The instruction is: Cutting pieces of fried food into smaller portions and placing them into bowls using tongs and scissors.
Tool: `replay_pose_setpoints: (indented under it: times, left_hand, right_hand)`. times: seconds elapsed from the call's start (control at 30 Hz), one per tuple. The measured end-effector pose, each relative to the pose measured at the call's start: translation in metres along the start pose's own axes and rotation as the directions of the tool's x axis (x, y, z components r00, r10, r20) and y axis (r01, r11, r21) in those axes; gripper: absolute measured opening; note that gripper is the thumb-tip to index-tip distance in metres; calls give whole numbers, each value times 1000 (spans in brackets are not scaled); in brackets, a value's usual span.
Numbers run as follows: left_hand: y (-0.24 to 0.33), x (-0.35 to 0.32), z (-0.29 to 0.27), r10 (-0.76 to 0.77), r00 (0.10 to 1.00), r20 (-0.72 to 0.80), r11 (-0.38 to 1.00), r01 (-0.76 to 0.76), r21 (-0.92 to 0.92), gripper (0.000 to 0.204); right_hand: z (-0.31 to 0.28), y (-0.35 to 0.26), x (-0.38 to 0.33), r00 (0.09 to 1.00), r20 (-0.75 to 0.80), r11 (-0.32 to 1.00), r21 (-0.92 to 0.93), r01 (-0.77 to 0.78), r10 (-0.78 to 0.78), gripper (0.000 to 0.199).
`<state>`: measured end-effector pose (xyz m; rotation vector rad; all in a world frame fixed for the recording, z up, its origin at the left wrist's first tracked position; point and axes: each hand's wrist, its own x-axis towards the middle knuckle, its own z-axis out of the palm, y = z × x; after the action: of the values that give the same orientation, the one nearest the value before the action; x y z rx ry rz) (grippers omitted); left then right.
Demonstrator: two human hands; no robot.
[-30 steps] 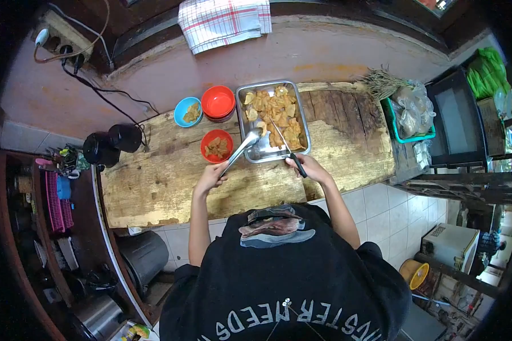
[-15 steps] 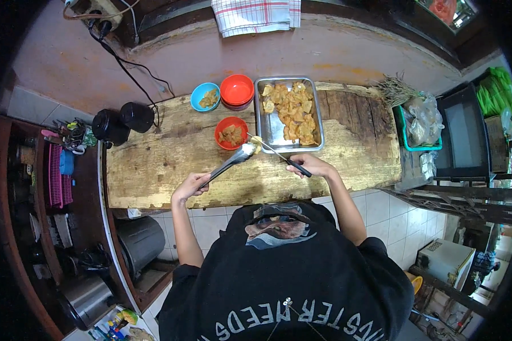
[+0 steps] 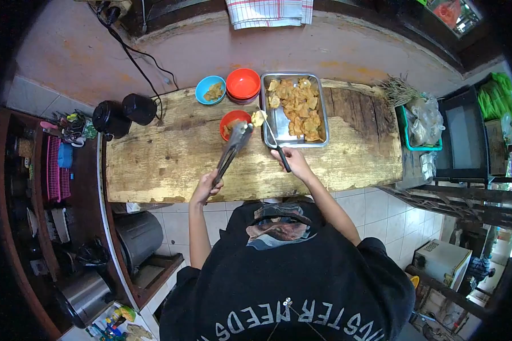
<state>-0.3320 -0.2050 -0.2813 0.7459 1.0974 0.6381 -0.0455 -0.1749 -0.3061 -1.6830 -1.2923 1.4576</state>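
Observation:
My left hand is closed round metal tongs, whose tips reach over the front red bowl and partly hide the food in it. In my right hand is a knife with a black handle, its thin blade slanting up and left. A yellowish piece of fried food sits against the blade's far end, just right of the tongs' tips. Beyond the knife lies a steel tray holding several golden fried pieces.
Behind the front bowl stand a blue bowl with food and stacked red bowls. Two black containers are at the table's left. A green basket with plastic bags sits at the right end. The wooden table meets the wall behind.
The tongs' tips have moved up and left of the food piece, over the front red bowl. The knife has swung steeper, with the piece at its far end. The view has shifted slightly.

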Motion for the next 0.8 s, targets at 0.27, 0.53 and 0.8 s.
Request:
replay_pose_setpoints:
  times: [0.27, 0.53, 0.8]
  left_hand:
    - [-9, 1, 12, 29, 995, -94, 999, -33, -38, 35]
    - [-20, 2, 3, 2, 996, -91, 999, -5, -33, 34]
    - [-21, 14, -5, -1, 993, -116, 997, -8, -77, 32]
  right_hand:
    - [22, -26, -8, 999, 25, 964, 264, -30, 25, 39]
    - [38, -27, -11, 998, 36, 953, 296, -60, 52, 34]
    - [65, -25, -7, 998, 16, 944, 323, -69, 67, 39]
